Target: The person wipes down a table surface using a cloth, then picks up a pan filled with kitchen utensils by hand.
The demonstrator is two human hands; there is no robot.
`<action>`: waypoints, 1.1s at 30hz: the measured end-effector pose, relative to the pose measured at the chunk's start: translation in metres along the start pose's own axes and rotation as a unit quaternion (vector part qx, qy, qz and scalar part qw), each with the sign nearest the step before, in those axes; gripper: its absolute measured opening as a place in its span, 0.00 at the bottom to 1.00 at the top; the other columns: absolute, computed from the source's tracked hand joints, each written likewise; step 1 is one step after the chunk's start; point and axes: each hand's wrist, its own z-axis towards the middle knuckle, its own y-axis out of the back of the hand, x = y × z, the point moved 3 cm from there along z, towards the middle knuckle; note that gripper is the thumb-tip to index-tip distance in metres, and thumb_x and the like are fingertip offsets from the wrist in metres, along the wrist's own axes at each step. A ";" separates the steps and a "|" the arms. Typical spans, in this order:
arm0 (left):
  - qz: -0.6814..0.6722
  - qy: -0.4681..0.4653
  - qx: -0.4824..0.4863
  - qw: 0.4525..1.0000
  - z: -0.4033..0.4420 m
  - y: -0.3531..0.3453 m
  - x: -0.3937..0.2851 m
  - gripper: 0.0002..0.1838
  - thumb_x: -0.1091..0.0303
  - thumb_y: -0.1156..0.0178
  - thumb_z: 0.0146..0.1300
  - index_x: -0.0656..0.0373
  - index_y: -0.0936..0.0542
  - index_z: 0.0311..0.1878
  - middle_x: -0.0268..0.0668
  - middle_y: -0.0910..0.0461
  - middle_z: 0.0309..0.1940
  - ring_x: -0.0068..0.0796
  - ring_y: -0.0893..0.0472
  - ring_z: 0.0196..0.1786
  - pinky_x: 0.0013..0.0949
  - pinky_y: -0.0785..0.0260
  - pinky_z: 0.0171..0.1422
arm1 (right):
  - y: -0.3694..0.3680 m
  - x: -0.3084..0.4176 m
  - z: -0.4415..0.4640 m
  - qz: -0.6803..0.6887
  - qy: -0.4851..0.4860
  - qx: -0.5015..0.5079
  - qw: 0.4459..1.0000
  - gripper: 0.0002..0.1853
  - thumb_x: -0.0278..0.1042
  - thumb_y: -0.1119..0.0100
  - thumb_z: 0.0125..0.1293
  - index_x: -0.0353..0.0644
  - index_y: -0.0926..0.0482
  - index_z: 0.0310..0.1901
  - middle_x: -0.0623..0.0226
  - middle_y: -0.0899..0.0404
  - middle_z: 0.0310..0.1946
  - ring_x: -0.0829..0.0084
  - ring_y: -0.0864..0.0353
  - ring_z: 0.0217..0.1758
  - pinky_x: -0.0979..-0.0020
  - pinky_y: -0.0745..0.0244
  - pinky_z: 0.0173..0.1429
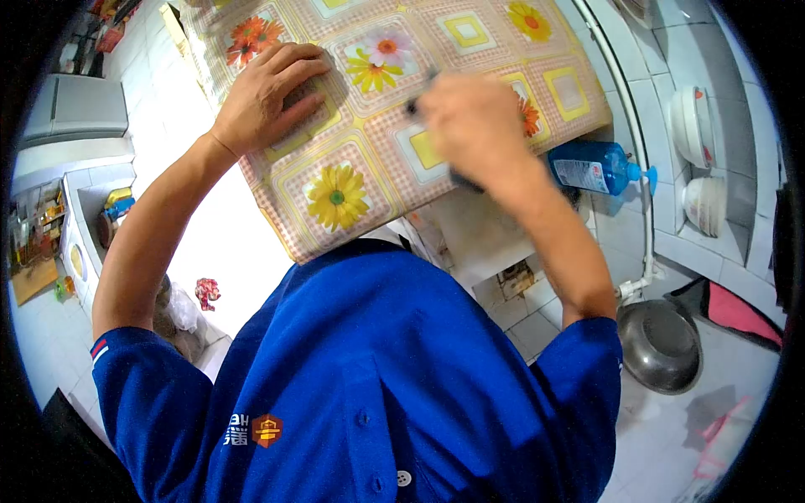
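Observation:
My left hand [272,96] rests on a tablecloth [381,130] printed with flowers and yellow squares, fingers stretched out and nothing held. My right hand [474,126] is over the cloth's right part, smeared by motion. Its fingers look curled round a dark object [412,106], of which only small black parts show at the fingertips and below the palm. What kind of thing it is I cannot make out. Beyond the cloth's right edge, near my right wrist, is a blue pump bottle [587,168] with a label.
A white pipe [629,101] runs down the tiled wall at right. Stacked bowls [704,205] sit in a wall niche. A metal basin [662,348] stands below the pipe, beside a pink and black item [734,312]. A grey cabinet [88,105] is at far left.

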 end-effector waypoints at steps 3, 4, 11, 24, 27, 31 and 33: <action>0.005 -0.006 -0.007 1.000 -0.001 -0.002 0.002 0.20 0.59 0.37 0.64 0.57 0.22 0.57 0.41 0.23 0.59 0.46 0.25 0.60 0.45 0.31 0.66 | -0.008 0.000 -0.007 0.023 -0.037 0.007 0.999 0.04 0.32 0.42 0.57 0.48 0.18 0.27 0.63 0.25 0.24 0.58 0.20 0.31 0.55 0.25 0.36; 0.003 -0.006 -0.006 1.000 -0.002 -0.001 0.002 0.20 0.59 0.37 0.64 0.57 0.22 0.57 0.41 0.23 0.59 0.46 0.25 0.60 0.45 0.31 0.66 | 0.000 -0.017 -0.003 -0.007 -0.095 0.016 0.995 0.04 0.33 0.42 0.57 0.48 0.19 0.27 0.64 0.23 0.26 0.58 0.19 0.32 0.56 0.24 0.38; -0.030 -0.003 0.003 1.000 0.000 0.001 0.000 0.21 0.63 0.36 0.61 0.59 0.22 0.56 0.45 0.24 0.60 0.51 0.26 0.63 0.47 0.33 0.68 | 0.001 -0.007 -0.003 -0.030 -0.088 0.058 0.994 0.06 0.34 0.41 0.51 0.47 0.18 0.22 0.62 0.19 0.25 0.57 0.16 0.34 0.55 0.24 0.40; 0.025 -0.014 -0.002 1.000 0.000 -0.001 0.003 0.19 0.61 0.36 0.62 0.56 0.21 0.56 0.41 0.23 0.59 0.46 0.24 0.60 0.45 0.31 0.66 | 0.070 -0.097 -0.036 -0.123 -0.229 -0.014 0.966 0.13 0.44 0.39 0.64 0.45 0.14 0.41 0.60 0.17 0.37 0.53 0.17 0.42 0.56 0.24 0.46; 0.015 -0.017 0.000 1.000 0.001 0.000 0.004 0.20 0.62 0.35 0.62 0.56 0.20 0.56 0.42 0.22 0.59 0.47 0.24 0.60 0.44 0.31 0.66 | 0.062 -0.108 -0.050 -0.032 -0.326 -0.056 0.943 0.16 0.48 0.37 0.64 0.48 0.13 0.45 0.60 0.17 0.39 0.53 0.17 0.43 0.59 0.24 0.48; 0.013 -0.002 0.027 1.000 0.001 -0.001 0.008 0.21 0.64 0.34 0.61 0.56 0.20 0.57 0.41 0.23 0.60 0.46 0.24 0.61 0.44 0.32 0.66 | 0.023 -0.098 -0.060 -0.105 -0.295 -0.001 0.950 0.15 0.48 0.35 0.63 0.47 0.13 0.44 0.62 0.17 0.37 0.55 0.17 0.42 0.59 0.24 0.47; 0.029 0.005 0.050 0.998 0.003 0.002 0.003 0.21 0.64 0.34 0.61 0.56 0.20 0.57 0.41 0.23 0.61 0.46 0.24 0.62 0.44 0.33 0.67 | 0.023 -0.097 -0.064 -0.089 -0.288 -0.040 0.953 0.13 0.45 0.34 0.63 0.47 0.13 0.42 0.63 0.17 0.37 0.57 0.17 0.41 0.60 0.24 0.46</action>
